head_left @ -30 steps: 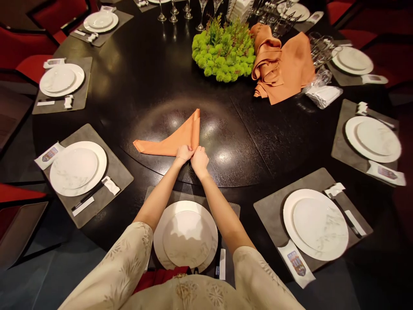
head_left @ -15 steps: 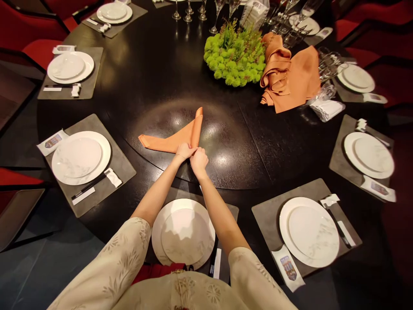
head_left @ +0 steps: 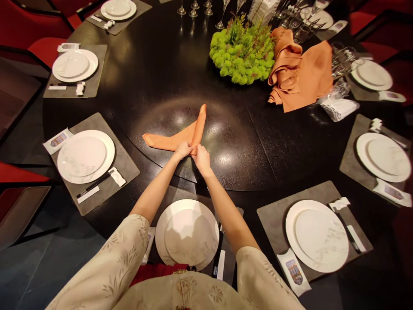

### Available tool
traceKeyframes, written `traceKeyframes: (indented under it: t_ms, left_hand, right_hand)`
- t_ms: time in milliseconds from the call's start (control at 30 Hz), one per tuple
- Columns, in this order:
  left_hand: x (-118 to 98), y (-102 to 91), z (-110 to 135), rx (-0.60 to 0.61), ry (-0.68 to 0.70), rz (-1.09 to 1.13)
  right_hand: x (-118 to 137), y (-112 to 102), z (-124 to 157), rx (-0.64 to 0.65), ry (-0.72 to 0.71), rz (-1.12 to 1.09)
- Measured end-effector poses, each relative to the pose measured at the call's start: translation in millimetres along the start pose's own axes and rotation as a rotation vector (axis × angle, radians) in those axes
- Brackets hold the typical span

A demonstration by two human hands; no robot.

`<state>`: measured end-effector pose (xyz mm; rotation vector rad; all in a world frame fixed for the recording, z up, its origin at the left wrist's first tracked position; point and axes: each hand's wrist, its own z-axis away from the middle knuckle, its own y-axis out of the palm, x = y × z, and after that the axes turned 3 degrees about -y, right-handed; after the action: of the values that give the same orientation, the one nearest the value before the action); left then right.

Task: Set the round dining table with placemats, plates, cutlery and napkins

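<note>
An orange cloth napkin (head_left: 174,141) lies on the dark round table, partly rolled, with a flat tail to the left and a rolled end pointing away from me. My left hand (head_left: 183,149) is closed on its near corner. Right beside it, my right hand (head_left: 201,158) grips the base of the rolled part. The fingertips of both hands meet there, so the cloth between them is mostly hidden. Below my forearms stands a pair of stacked white plates (head_left: 187,234) on a grey placemat.
A round green plant centrepiece (head_left: 242,55) stands at the back, with more orange napkins (head_left: 305,77) heaped to its right. Behind are stemmed glasses (head_left: 222,13). Place settings with white plates (head_left: 85,156) and chopsticks ring the table edge. Red chairs (head_left: 19,30) stand around it.
The view has shifted slightly, so the table's things sit a little further right. My right hand has turned slightly at the roll's base; both hands keep hold of the napkin.
</note>
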<state>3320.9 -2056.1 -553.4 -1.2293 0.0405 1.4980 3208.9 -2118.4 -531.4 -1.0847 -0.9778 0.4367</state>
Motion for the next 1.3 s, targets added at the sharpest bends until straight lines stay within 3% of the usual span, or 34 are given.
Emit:
traceKeyframes:
  t_ms: [100,200,300,433,567,733,867,1000,1167,1300]
  left_hand:
    - [5,-0.8,-2,0.006,0.029,0.021]
    - [8,-3.9,-5,-0.036,0.031,0.043]
    - [10,-8.9,-4,-0.074,0.032,0.070]
    - [9,-18.6,5,-0.064,0.037,0.084]
    - [14,-30.0,8,-0.104,0.011,-0.046]
    - [32,-43.7,-5,-0.095,-0.030,-0.087]
    - [40,-52.9,-10,-0.167,-0.026,0.033]
    - [33,-61.6,-2,-0.136,0.023,0.004]
    - [31,-75.5,6,-0.191,0.016,-0.142]
    - [45,-91.1,-1,-0.165,-0.052,-0.161]
  right_hand:
    - [-6,3,-1,-0.027,0.085,-0.177]
    - [-9,3,-3,0.007,0.291,-0.334]
    - [2,3,-8,0.074,0.392,-0.323]
    - [37,5,-14,0.006,0.386,-0.166]
    - [69,7,-19,-0.013,0.375,-0.061]
    - [61,5,-23,0.082,0.250,-0.167]
    - [47,9,-26,0.153,0.331,-0.306]
    - [69,19,-27,0.113,0.342,-0.228]
    - [106,20,-28,0.026,0.260,-0.075]
    - [99,23,-38,0.075,0.128,-0.174]
